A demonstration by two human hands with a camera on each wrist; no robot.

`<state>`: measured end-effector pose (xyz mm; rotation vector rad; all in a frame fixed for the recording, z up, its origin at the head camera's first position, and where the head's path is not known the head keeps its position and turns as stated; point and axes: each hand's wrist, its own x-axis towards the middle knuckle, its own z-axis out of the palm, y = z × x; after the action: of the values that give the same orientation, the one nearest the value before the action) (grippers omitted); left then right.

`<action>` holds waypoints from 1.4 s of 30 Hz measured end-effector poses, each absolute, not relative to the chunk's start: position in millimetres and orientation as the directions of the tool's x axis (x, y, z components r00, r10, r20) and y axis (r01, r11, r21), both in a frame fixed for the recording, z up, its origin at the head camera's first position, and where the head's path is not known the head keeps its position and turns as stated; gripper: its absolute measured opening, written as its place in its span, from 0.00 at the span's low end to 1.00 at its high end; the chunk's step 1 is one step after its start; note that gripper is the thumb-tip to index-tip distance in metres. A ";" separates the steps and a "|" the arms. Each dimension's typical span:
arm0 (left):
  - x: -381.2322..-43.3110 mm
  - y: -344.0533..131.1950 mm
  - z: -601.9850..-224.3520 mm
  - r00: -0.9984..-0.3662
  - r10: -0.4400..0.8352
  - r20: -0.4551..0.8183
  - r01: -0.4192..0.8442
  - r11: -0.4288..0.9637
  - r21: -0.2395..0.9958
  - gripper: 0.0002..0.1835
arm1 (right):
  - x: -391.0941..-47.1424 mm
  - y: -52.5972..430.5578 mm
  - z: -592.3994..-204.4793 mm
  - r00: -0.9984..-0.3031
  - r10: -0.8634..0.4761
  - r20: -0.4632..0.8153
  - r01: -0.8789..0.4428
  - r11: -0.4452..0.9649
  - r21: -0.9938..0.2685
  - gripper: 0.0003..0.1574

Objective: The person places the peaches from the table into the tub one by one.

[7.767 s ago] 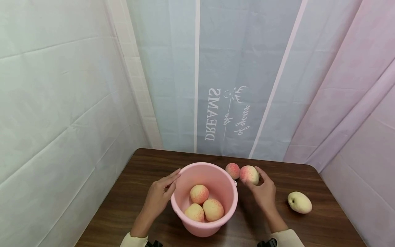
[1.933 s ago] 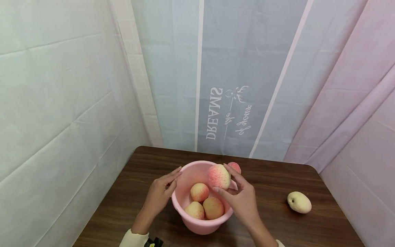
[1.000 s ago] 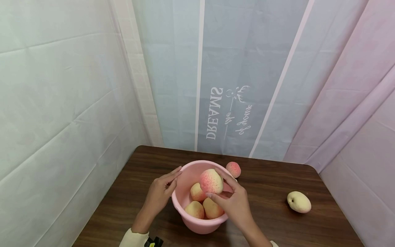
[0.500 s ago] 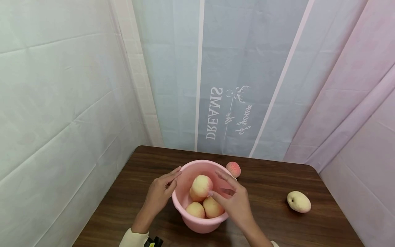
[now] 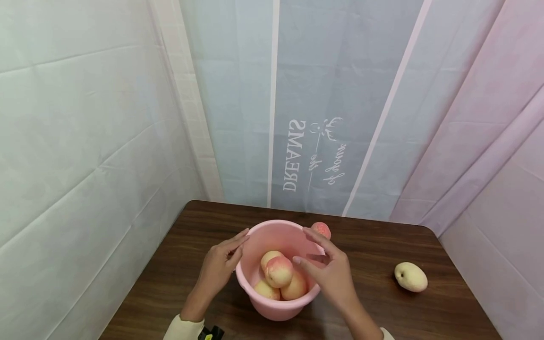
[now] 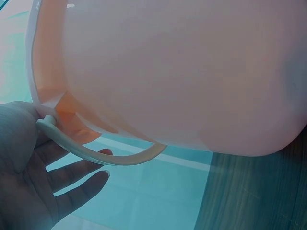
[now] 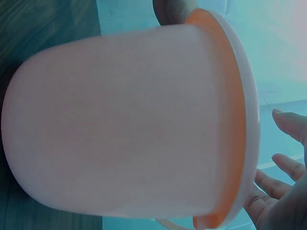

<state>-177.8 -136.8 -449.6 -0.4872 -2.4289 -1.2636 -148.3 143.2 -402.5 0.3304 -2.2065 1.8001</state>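
Observation:
A pink bucket [image 5: 278,311] with several peaches inside stands on the table. The uppermost peach [image 5: 279,272], red on one side and cream on the other, lies on the others. My left hand [image 5: 218,267] touches the bucket's left rim with extended fingers; in the left wrist view its fingers spread beside the pale bucket handle [image 6: 103,157]. Over the right rim is my right hand [image 5: 333,271], thumb and fingers apart, holding nothing. The right wrist view has that hand [image 7: 283,191] at the rim, fingers spread. Behind it, a red peach [image 5: 321,230] is partly hidden.
A pale yellow oval fruit [image 5: 411,277] with a dark dimple lies on the right of the dark wooden table [image 5: 374,245]. Printed curtains [image 5: 238,118] hang along the table's far edge, and a white sheet [image 5: 93,165] hangs on the left.
The right hand carried a peach from beside the bucket into it and let go. That peach rolled onto the others, and the hand drew back slightly right. The left hand stayed at the rim.

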 end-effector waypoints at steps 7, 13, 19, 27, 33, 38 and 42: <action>-177.2 -137.4 -448.8 -0.878 0.130 0.460 0.451 0.546 0.706 0.18 | -154.2 153.2 -398.5 -0.929 0.019 0.370 -0.360 0.192 -0.913 0.37; -177.8 -137.9 -449.0 -0.876 0.132 0.465 0.456 0.543 0.705 0.18 | -159.8 159.6 -397.6 -0.913 0.032 0.407 -0.390 0.231 -0.892 0.37; -178.2 -138.3 -448.7 -0.873 0.135 0.469 0.462 0.541 0.703 0.18 | -162.8 162.8 -395.7 -0.899 0.042 0.437 -0.414 0.248 -0.876 0.39; -178.3 -138.5 -447.8 -0.875 0.131 0.466 0.456 0.547 0.702 0.18 | -168.7 173.7 -391.5 -0.895 0.064 0.441 -0.413 0.252 -0.875 0.36; -178.4 -138.0 -448.0 -0.878 0.134 0.459 0.452 0.548 0.704 0.18 | -177.3 188.5 -388.9 -0.895 0.105 0.433 -0.393 0.273 -0.878 0.35; -178.5 -137.7 -447.7 -0.876 0.134 0.463 0.454 0.548 0.702 0.18 | -182.6 195.6 -388.6 -0.895 0.115 0.431 -0.387 0.281 -0.878 0.35; -178.7 -137.6 -447.0 -0.877 0.134 0.461 0.453 0.549 0.702 0.18 | -184.9 198.5 -389.0 -0.891 0.126 0.437 -0.386 0.300 -0.872 0.35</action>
<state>-178.7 -137.6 -447.0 -0.4819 -2.4346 -1.2517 -184.9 198.5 -389.0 0.2318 -2.1478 1.6214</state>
